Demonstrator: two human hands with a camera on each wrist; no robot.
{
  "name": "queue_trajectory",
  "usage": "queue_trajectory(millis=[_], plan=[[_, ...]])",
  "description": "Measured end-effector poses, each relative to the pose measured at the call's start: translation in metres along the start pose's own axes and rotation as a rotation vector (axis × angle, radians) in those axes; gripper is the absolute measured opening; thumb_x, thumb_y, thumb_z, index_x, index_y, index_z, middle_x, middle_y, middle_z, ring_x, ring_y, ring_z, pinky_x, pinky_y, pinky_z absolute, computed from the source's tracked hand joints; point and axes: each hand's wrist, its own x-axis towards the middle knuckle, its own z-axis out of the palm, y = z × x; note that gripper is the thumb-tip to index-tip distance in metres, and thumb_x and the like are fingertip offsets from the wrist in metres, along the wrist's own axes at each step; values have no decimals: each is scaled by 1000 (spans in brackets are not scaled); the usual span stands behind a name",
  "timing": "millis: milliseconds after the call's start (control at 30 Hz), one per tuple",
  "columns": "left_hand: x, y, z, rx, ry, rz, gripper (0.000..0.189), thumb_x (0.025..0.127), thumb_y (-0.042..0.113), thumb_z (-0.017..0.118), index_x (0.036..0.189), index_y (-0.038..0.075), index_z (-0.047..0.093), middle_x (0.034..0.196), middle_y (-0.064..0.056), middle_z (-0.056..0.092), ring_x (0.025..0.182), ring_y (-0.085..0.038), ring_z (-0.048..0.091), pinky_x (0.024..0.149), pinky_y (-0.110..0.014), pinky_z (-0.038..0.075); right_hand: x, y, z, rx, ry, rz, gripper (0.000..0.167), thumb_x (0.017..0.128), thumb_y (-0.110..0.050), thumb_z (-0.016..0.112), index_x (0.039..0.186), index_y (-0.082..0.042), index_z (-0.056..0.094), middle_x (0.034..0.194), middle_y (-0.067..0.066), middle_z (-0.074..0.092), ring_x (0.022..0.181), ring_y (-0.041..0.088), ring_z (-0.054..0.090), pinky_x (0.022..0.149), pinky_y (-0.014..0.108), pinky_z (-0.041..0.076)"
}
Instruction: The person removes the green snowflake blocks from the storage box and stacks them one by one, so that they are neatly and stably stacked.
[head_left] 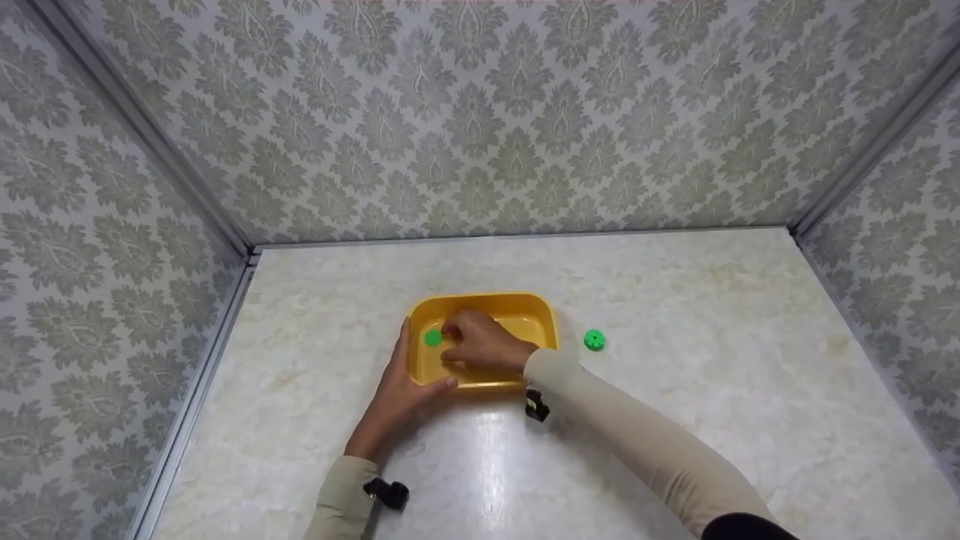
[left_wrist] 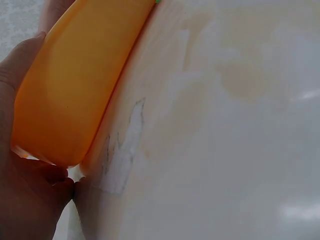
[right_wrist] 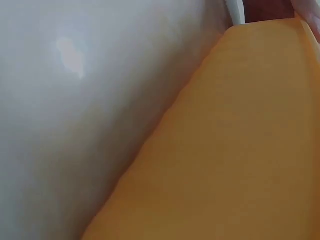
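Observation:
A yellow rectangular tray stands on the table. My left hand holds its near left corner, fingers along the left wall and thumb at the front rim. In the left wrist view, that hand lies against the tray's orange-looking wall. Inside the tray is my right hand, its thumb and forefinger apart. Just left of those fingertips, a flat green disc lies on the tray floor. The tray wall fills much of the right wrist view, hiding the right fingers there.
A green notched wheel lies on the marbled table, right of the tray. Patterned walls bound the table at the back and both sides. Black wrist devices sit at both sleeves.

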Motion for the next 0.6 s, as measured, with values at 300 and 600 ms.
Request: queue_trajectory(millis=[300, 600], plan=[[1, 0, 1, 10, -8, 2, 133, 88, 42, 94, 179, 24, 0, 185, -5, 12, 166, -30, 23, 133, -57, 20, 6, -6, 5, 22, 10, 18, 26, 94, -13, 83, 116, -1, 76, 92, 2, 69, 78, 15, 59, 71, 28, 50], [0, -1, 1, -2, -7, 0, 133, 88, 42, 94, 179, 27, -1, 185, -3, 12, 166, -29, 22, 134, -57, 19, 18, -11, 9, -65, 10, 8, 14, 94, -9, 79, 105, -2, 74, 83, 3, 60, 71, 15, 51, 65, 28, 42]])
